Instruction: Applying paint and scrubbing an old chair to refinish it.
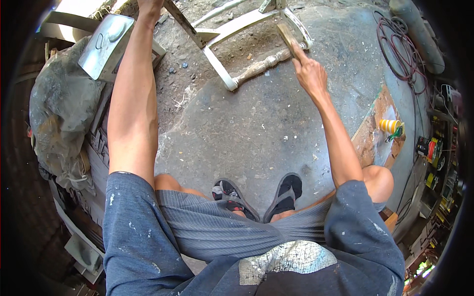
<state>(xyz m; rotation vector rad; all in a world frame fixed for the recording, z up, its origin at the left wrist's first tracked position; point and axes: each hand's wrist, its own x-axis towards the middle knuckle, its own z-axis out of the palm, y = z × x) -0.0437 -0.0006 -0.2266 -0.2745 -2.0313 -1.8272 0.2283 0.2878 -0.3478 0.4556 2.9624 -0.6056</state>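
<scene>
A wooden furniture frame with worn white paint [242, 30], like part of a chair, lies on the floor ahead of me. Its nearest piece is a turned spindle [264, 66], where bare wood shows through the white. My right hand [311, 75] is closed around a flat strip-like wooden tool [287, 37]; its working side is hidden, so its exact kind is unclear. The tool reaches over the frame's right side, close to the spindle's end. At the top edge, my left hand [149, 6] is cut off beside the frame's dark upper bar. Its fingers are out of sight.
A metal box-like object [106, 44] and crumpled plastic sheeting [61, 113] are at the left. A stained board [370, 130] bears a yellow-striped cup [390, 126] at the right. Beyond lie a coiled hose [402, 49] and a grey cylinder [419, 37]. My sandalled feet [284, 195] rest below.
</scene>
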